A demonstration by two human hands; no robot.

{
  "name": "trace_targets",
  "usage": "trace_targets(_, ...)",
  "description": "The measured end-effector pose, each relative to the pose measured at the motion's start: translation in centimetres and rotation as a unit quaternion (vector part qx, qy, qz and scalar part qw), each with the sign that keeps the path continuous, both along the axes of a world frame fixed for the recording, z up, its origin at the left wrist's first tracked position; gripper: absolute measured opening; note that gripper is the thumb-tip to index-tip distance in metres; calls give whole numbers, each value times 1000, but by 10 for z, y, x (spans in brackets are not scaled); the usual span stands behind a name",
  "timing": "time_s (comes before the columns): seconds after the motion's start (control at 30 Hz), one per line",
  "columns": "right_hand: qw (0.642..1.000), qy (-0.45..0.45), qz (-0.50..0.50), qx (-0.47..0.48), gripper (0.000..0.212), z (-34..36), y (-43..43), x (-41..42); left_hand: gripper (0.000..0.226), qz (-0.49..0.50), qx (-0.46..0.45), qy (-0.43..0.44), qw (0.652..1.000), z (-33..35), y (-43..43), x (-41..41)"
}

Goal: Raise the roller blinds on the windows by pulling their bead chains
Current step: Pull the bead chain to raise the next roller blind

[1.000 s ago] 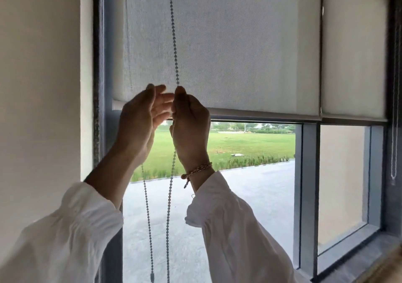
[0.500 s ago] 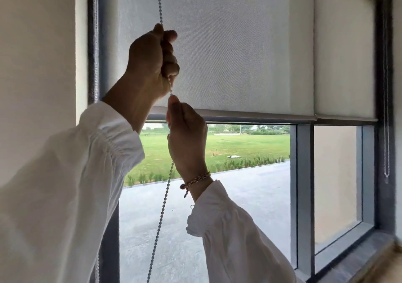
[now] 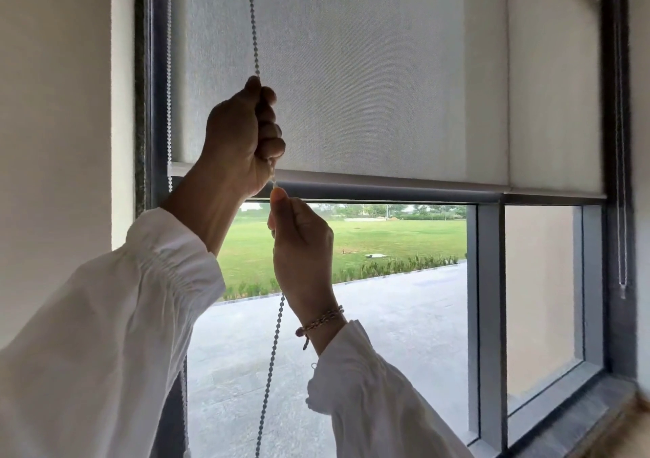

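Observation:
A grey roller blind (image 3: 351, 70) covers the upper half of the wide window, its bottom bar (image 3: 387, 186) about mid-height. A bead chain (image 3: 252, 18) hangs in front of its left part. My left hand (image 3: 242, 137) is fisted around the chain, just above the bottom bar. My right hand (image 3: 302, 246) pinches the same chain directly below the left one, and the chain's lower run (image 3: 272, 359) slants down from it. The chain's other strand (image 3: 169, 70) runs along the left frame. A narrower blind (image 3: 552, 88) hangs at the same height on the right.
A second bead chain (image 3: 622, 176) hangs along the dark right frame. A grey mullion (image 3: 490, 317) divides the two panes. The stone sill (image 3: 569, 426) runs along the bottom right. A cream wall (image 3: 52, 106) stands on the left. Lawn and pavement lie outside.
My left hand let go low beside the right one, went up and closed on the chain above it, and has since come down toward the right hand. The blind's bar looks level.

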State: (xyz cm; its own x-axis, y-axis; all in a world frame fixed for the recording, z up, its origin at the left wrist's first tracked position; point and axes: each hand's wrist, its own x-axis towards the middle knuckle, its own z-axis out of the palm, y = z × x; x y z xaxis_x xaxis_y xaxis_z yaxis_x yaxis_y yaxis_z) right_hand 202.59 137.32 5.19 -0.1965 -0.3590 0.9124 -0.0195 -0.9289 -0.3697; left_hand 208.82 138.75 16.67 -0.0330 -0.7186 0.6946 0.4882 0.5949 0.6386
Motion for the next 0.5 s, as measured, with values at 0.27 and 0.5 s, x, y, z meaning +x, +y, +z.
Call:
trace_targets(0.27,999,-11,26,24,45,0,-4,-4,33,102,-51,-46,992,-9,-5,-3)
trace_targets(0.5,999,-24,24,25,43,2,-3,-8,31,151,-66,-46,985,-14,-2,-11)
